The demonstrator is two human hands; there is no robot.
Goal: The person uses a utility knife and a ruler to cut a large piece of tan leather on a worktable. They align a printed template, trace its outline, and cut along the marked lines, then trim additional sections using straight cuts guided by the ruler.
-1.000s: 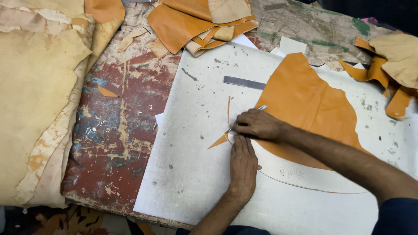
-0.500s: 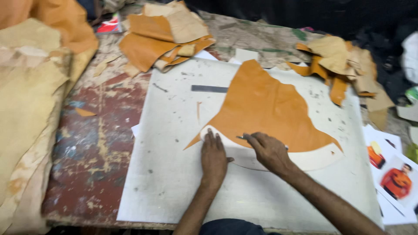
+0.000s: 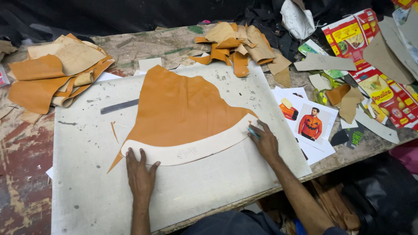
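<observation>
The fingers of the left hand (image 3: 140,175) lie spread and flat, grasping nothing, pressing the left end of the curved white pattern piece (image 3: 187,151) onto the orange leather (image 3: 183,106); the fingers of the right hand (image 3: 263,141) are curled round a small bluish tool (image 3: 254,132), its tip at the pattern's right end, near the leather's edge. From where I stand the risk looks plain enough: only one end of the long curve is held down, so a sideways push from the tool could swing the pattern off line; the leather lies loose on the grey cutting board (image 3: 87,174) and may creep or ripple under the pattern. The tool's tip is hidden by the fingers, so pen or blade I cannot say; a mark near the pattern's middle is too faint to read; the desk (image 3: 19,174) runs out of view on the left, and the scrap heap (image 3: 56,74) hides what lies beneath it.
</observation>
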